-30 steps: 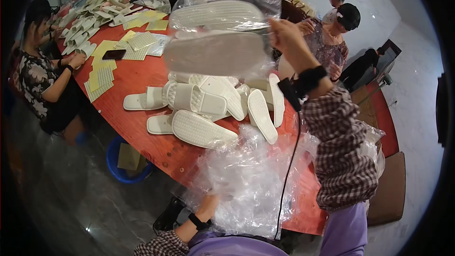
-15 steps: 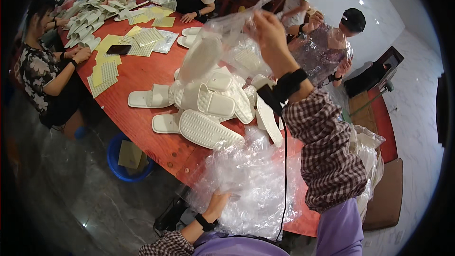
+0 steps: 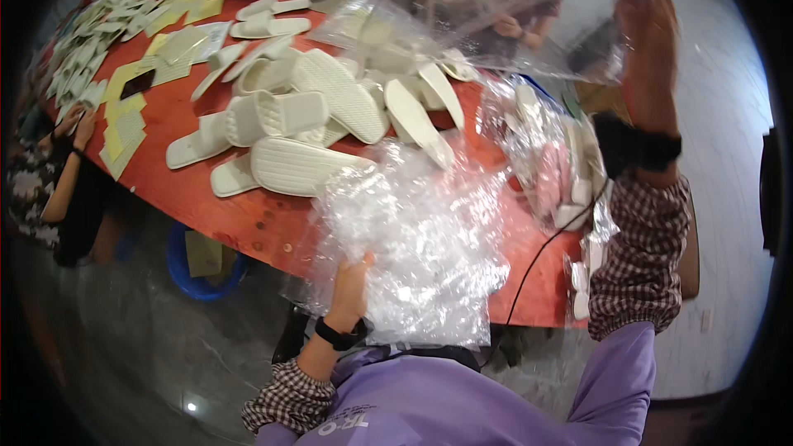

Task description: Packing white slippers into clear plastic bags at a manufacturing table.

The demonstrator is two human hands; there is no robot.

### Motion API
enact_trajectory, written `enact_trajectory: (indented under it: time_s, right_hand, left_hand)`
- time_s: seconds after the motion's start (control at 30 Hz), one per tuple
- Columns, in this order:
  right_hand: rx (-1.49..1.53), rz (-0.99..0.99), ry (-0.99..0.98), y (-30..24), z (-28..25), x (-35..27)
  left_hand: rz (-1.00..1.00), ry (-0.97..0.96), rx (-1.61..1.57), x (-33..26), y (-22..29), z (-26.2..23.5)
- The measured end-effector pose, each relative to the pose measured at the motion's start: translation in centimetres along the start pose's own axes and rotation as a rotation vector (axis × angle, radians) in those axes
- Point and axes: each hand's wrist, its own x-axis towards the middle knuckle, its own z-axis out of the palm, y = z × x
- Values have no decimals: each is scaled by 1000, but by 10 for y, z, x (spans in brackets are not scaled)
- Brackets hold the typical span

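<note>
The right hand [image 3: 651, 45] is raised at the edge of 1 clear plastic bag [image 3: 578, 0], which spreads leftward; its fingers are blurred, so I cannot tell their grip. The left hand [image 3: 351, 287] touches a pile of clear bags [image 3: 421, 256], finger closure unclear. Cream slippers [image 3: 339, 95] lie beyond, on the red table [image 3: 268, 235] (1 dark phone [image 3: 138, 83] lies farther left).
</note>
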Motion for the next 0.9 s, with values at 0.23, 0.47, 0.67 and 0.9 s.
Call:
enact_trajectory:
  time_s: [0.23,0.47,0.67,0.9]
  right_hand:
    - [-1155,-166,-31,-129,-178,-106]
    - [-109,474,-553,-158,-74,-250]
    - [285,456,-606,-113,12,-329]
    - [1343,1293,-555,-91,20,-333]
  left_hand:
    - [-123,-1,-48,15,5,14]
    - [-87,39,1,8,19,45]
    - [32,56,323,-12,14,85]
    - [111,-136,495,-19,-7,65]
